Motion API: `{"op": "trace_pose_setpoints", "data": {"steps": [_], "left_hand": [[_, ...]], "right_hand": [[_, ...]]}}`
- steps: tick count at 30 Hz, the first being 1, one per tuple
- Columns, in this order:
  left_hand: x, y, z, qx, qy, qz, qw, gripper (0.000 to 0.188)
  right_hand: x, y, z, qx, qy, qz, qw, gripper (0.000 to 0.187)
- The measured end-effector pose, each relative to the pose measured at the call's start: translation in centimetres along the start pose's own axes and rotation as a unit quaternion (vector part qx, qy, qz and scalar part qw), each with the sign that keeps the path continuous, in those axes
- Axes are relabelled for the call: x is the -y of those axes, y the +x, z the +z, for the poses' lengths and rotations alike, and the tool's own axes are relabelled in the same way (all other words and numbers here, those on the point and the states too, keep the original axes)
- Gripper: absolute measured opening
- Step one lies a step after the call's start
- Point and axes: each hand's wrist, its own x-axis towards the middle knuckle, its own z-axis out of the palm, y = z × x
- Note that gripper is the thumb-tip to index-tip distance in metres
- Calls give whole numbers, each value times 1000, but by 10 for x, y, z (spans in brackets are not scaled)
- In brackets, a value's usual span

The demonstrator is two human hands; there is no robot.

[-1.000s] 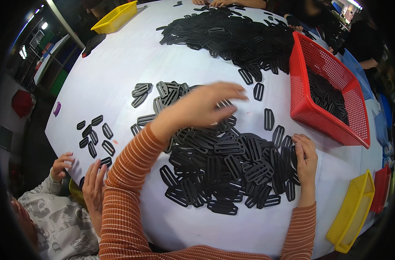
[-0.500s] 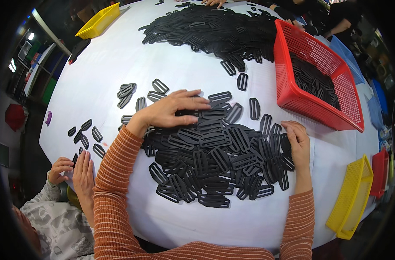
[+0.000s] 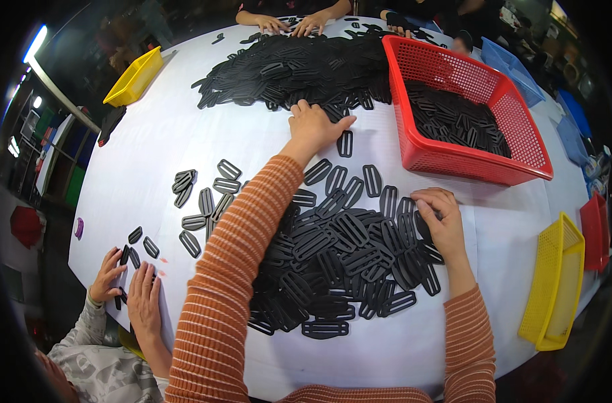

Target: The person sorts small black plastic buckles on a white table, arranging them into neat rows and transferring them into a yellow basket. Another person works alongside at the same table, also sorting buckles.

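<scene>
**Black slide buckles on white counter: stock and bins**

Counter (image 3: 151,154): white, round-looking in the wide lens, covered in flat black plastic buckles.

Near heap (image 3: 346,262): a dense pile of buckles just in front of the person, between the two striped sleeves. Loose pieces (image 3: 202,195) lie scattered to its left.

Far heap (image 3: 306,67): a larger spread of the same buckles across the far side of the counter, running up to the red basket.

Left hand (image 3: 314,127): arm stretched forward, palm down, fingers spread and flat at the near edge of the far heap, touching buckles there; it grips nothing that can be seen.

Right hand (image 3: 440,218): resting on the right edge of the near heap, fingers curled onto the buckles; whether it pinches one cannot be told.

Red basket (image 3: 467,161): rectangular mesh bin, right of centre, partly filled with buckles.

Yellow bins: one (image 3: 133,79) at the far left edge, one (image 3: 554,289) at the near right edge. No labels can be made out on either.

Blue trays (image 3: 514,64): stacked beyond the red basket. A second red bin (image 3: 596,235) sits at the far right rim.

Other people: a pair of hands (image 3: 128,292) at lower left beside a few buckles; more hands (image 3: 292,23) at the far edge.
</scene>
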Motion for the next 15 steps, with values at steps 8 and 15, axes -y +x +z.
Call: {"op": "trace_pose_setpoints", "data": {"steps": [8,15], "left_hand": [[-30,15,48,-118,-87,11,989,37],[1,-51,31,43,-194,209,958,25]], "right_hand": [[-8,0,1,-4,-21,12,1000,16],[-14,0,16,-1,-38,36,999,17]]}}
